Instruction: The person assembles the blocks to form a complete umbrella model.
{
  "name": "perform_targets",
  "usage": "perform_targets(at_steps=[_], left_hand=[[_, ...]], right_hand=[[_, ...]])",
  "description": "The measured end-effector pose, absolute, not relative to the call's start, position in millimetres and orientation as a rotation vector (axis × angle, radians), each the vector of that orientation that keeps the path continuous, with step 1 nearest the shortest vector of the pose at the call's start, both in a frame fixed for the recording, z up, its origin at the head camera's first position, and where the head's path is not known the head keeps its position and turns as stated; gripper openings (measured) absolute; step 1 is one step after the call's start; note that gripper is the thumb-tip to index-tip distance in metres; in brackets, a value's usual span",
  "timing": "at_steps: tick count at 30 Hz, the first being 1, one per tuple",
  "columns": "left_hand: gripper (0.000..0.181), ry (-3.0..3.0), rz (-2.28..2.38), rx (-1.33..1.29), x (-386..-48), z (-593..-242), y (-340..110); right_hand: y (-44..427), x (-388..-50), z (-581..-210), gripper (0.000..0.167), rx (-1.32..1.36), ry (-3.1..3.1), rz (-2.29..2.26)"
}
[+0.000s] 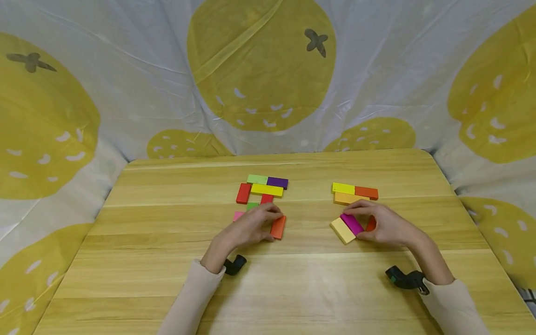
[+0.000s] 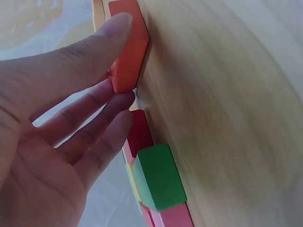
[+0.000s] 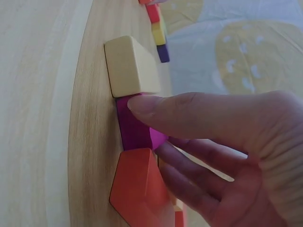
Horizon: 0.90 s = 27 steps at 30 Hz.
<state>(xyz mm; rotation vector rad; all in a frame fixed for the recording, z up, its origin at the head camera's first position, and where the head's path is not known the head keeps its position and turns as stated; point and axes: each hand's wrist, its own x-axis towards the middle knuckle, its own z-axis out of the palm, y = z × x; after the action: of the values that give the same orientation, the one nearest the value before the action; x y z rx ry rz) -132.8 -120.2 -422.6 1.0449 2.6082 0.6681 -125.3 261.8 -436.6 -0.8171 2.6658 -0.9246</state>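
Note:
In the head view my left hand [image 1: 250, 226] pinches an orange block [image 1: 278, 227] between thumb and fingers, beside a group of blocks; the left wrist view shows the thumb on the orange block [image 2: 130, 47], near a dark red block [image 2: 139, 131] and a green block [image 2: 161, 177]. My right hand [image 1: 391, 225] pinches a magenta block [image 1: 352, 224], which lies slanted against a cream block [image 1: 343, 231]. On its other side is an orange-red block [image 1: 371, 224], partly hidden by the hand. The right wrist view has the thumb on the magenta block [image 3: 134, 125].
Behind my left hand lie light green [image 1: 257, 179], purple [image 1: 278, 182], yellow [image 1: 267, 190] and red [image 1: 243, 193] blocks. Behind my right hand are yellow [image 1: 343, 188], orange-red [image 1: 366, 192] and light orange [image 1: 351, 198] ones. A patterned cloth [image 1: 360, 70] hangs behind the wooden table [image 1: 293, 288].

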Motion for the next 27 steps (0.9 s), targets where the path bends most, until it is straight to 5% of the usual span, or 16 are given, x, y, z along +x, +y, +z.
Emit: perform_targets(at_steps=[27], left_hand=[[0.052,2.328,1.100,0.833,-132.3,-428.6,-115.8]], right_hand=[[269.4,-130.8,-446.8,0.058,-0.777,2.446,-1.219]])
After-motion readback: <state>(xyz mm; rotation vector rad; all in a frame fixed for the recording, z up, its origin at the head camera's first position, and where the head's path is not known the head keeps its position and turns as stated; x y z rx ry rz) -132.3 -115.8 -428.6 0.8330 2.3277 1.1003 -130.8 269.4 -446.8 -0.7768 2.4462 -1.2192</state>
